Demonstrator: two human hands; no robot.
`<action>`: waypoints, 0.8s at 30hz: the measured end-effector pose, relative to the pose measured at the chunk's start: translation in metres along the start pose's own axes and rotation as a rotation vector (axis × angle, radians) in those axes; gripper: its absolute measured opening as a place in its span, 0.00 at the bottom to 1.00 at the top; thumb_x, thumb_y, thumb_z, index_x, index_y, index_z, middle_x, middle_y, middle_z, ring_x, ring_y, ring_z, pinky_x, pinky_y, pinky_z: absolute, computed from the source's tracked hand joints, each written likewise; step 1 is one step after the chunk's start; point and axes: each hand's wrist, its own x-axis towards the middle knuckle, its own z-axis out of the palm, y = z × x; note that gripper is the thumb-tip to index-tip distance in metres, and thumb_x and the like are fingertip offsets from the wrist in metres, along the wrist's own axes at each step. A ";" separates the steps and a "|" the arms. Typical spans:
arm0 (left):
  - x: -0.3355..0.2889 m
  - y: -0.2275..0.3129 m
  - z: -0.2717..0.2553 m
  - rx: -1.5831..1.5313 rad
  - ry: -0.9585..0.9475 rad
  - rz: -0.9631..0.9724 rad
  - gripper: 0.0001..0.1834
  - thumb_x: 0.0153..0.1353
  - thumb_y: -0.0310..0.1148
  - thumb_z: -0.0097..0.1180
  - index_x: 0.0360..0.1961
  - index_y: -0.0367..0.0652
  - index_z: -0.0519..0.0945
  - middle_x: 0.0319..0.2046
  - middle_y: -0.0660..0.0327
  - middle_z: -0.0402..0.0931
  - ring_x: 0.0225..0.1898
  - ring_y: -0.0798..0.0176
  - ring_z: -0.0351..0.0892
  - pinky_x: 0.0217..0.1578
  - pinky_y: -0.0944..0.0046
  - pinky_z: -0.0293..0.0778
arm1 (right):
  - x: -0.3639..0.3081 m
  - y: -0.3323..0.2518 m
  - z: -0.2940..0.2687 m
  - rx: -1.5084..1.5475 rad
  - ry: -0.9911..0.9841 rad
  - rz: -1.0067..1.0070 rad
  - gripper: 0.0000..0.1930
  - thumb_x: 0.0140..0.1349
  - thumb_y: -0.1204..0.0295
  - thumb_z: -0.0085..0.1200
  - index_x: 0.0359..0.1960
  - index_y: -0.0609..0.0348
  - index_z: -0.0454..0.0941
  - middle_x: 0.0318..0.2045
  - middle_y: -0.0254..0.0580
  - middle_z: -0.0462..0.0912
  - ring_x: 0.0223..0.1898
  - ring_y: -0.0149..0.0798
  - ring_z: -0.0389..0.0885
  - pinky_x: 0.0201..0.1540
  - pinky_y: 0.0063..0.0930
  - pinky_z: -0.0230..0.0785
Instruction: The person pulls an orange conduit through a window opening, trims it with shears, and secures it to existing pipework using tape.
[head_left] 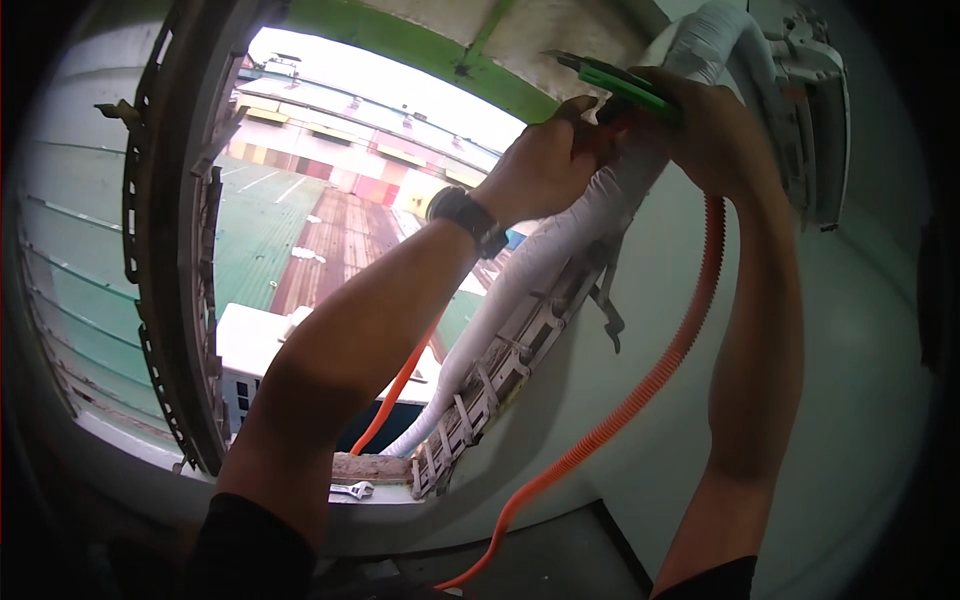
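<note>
My right hand [715,135] is closed round a green utility knife [625,88], its blade out and pointing left. An orange corrugated hose [690,320] drops from beneath that hand and curves down to the lower middle. Close by on the left, my left hand [550,165], with a dark watch on the wrist, has its fingers curled on the orange hose. My fingers hide most of that grip. Both hands are raised beside a thick white-wrapped pipe bundle [535,260]. Another orange length [390,405] shows beyond my left forearm at the window opening.
Louvred window slats [85,265] and a dark frame [175,230] stand at left. An adjustable wrench [352,490] lies on the sill. A slatted frame [470,415] leans below the pipe. A white unit [240,350] sits outside; a white wall fixture [825,130] is upper right.
</note>
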 end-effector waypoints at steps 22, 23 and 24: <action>-0.408 0.093 -0.042 0.494 -0.233 -0.567 0.26 0.58 0.28 0.72 0.57 0.46 0.78 0.65 0.50 0.65 0.61 0.51 0.74 0.42 0.58 0.78 | -0.424 -0.208 0.193 1.733 -0.562 0.837 0.15 0.59 0.72 0.73 0.44 0.60 0.81 0.31 0.25 0.78 0.34 0.21 0.72 0.38 0.21 0.67; -0.431 0.085 -0.053 0.651 -0.194 -0.405 0.21 0.60 0.30 0.70 0.53 0.42 0.78 0.57 0.52 0.69 0.50 0.56 0.77 0.43 0.57 0.76 | -0.434 -0.213 0.191 1.764 -0.586 0.823 0.15 0.59 0.72 0.73 0.44 0.60 0.81 0.31 0.25 0.78 0.34 0.21 0.72 0.38 0.21 0.67; -0.454 0.083 -0.063 0.586 -0.181 -0.783 0.19 0.60 0.31 0.71 0.49 0.40 0.78 0.54 0.52 0.69 0.46 0.57 0.76 0.43 0.57 0.75 | -0.444 -0.218 0.188 1.744 -0.548 0.883 0.14 0.60 0.72 0.72 0.44 0.60 0.81 0.31 0.25 0.78 0.34 0.21 0.71 0.38 0.20 0.67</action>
